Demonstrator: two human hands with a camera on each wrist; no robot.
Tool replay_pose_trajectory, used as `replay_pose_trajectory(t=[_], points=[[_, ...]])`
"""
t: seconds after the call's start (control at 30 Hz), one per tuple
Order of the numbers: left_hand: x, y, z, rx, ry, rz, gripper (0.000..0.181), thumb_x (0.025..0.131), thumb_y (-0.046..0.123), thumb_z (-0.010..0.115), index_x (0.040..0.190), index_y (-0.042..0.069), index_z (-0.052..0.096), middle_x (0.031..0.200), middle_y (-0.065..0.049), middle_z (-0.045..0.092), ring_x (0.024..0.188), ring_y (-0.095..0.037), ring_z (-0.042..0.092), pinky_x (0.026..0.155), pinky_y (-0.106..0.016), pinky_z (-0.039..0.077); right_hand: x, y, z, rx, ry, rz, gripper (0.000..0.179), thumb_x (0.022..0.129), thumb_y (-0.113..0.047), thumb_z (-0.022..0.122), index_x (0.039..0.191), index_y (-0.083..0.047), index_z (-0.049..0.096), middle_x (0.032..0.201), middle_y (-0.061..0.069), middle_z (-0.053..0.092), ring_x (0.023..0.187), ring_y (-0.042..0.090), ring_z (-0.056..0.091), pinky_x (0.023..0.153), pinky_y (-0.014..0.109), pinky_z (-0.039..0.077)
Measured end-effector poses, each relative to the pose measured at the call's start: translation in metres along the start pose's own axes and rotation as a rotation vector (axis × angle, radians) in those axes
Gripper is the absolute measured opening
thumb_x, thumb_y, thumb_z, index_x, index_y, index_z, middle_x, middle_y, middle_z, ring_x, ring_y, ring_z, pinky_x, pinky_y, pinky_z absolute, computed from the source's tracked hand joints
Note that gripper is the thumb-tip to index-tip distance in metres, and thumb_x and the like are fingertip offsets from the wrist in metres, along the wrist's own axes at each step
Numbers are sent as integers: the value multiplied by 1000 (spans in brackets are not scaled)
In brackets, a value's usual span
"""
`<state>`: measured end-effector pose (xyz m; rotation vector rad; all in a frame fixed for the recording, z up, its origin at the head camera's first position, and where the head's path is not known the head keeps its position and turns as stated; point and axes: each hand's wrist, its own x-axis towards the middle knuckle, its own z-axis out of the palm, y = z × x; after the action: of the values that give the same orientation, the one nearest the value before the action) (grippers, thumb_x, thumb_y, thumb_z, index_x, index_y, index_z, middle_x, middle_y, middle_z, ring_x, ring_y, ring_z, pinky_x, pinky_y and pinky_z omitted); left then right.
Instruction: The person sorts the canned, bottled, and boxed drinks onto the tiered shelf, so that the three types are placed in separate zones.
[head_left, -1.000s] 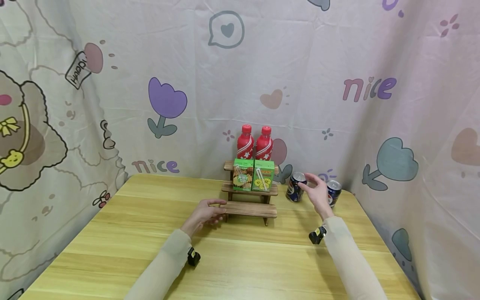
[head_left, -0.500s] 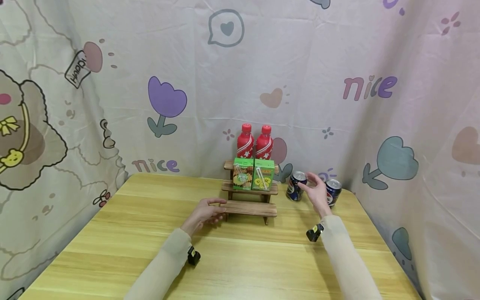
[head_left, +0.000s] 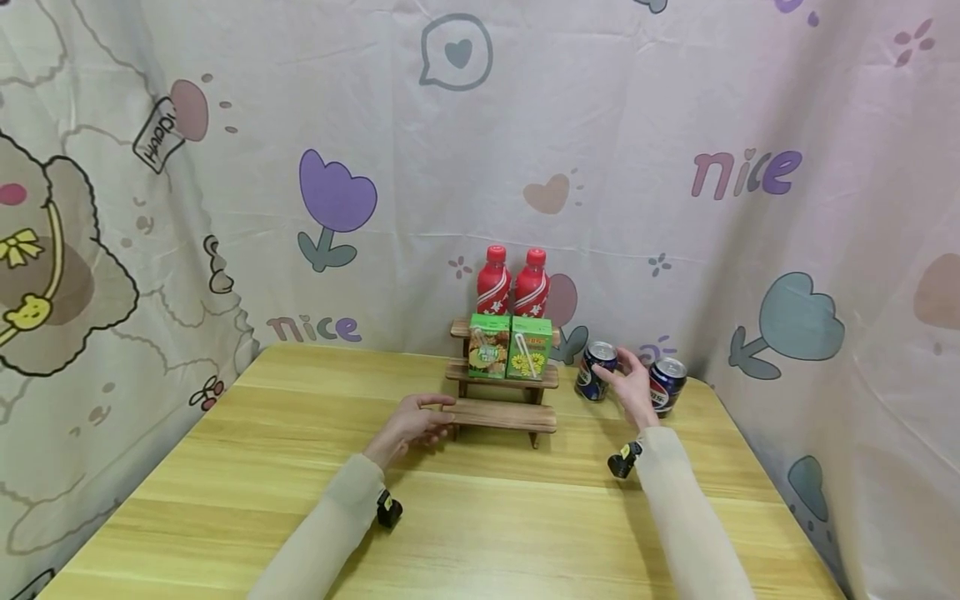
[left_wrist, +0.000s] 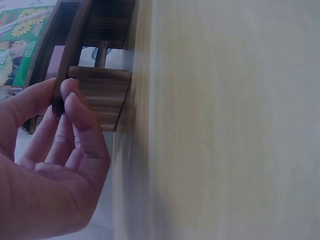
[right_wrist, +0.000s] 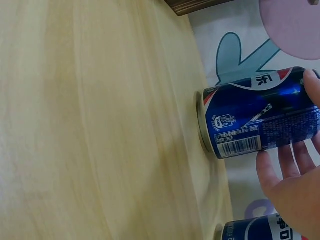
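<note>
At the left end of the lowest step of a three-tier wooden display stand (head_left: 501, 415), my left hand (head_left: 411, 425) pinches the board's edge between thumb and fingers, as the left wrist view shows. My right hand (head_left: 632, 390) grips a dark blue soda can (right_wrist: 260, 112), thumb on one side and fingers on the other. The can stands upright, its base at the tabletop. A second blue can (head_left: 667, 387) stands just to the right of that hand. Two green drink cartons (head_left: 529, 348) with straws sit on the middle step, and two red bottles (head_left: 532, 287) stand behind them.
The wood-grain table (head_left: 480, 533) runs up to a printed cloth backdrop (head_left: 420, 192) behind the stand and cans. Cloth also hangs along the left and right sides. A small black camera sits on each wrist.
My right wrist and forearm have shifted slightly left, showing more of the second can's label. The can in my right hand stays in place, and my left hand keeps its hold on the stand.
</note>
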<state>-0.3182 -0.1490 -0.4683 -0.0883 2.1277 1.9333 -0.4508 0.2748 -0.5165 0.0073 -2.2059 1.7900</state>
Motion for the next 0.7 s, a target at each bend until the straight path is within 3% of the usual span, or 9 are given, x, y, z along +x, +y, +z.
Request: replay_pose_trajectory(t=[0.13,0.23,0.37,0.57,0.7], points=[[0,1,0,2,-3,3,40,89,8,69,128,6,63,80,-7,72,59,-12,62,53,-23,51,2,2,3,-2,-9,2,100,69,-44,88,149,-11,39,151,16,43,140,31,39,116,45,34],[-1,1,0,3,1,2,39,89,8,69,127,6,64,80,-7,72,60,-12,62,53,-24,51,-15,-27,7,-1,-31,55,93,78,-30,84,152,-7,32,156,19,33,146,33,30,119,43,29],[-1,1,1,7,5,-2,38,89,7,69,126,7,64,79,-6,71,60,-12,62,54,-24,51,-30,-49,9,-13,-59,103,95,82,-22,80,155,-6,22,160,22,23,148,35,22,121,44,25],[-1,1,1,8,-2,3,40,89,8,70,128,5,63,79,-7,71,60,-12,62,53,-24,51,-21,-31,9,-14,-55,75,100,78,-33,83,156,-12,23,157,23,28,145,38,28,117,47,32],[-1,1,0,8,-5,7,41,90,9,69,131,4,61,80,-8,71,60,-12,61,54,-25,51,-27,-42,12,-2,-26,102,95,79,-23,82,155,-9,27,154,23,35,142,37,35,116,46,34]])
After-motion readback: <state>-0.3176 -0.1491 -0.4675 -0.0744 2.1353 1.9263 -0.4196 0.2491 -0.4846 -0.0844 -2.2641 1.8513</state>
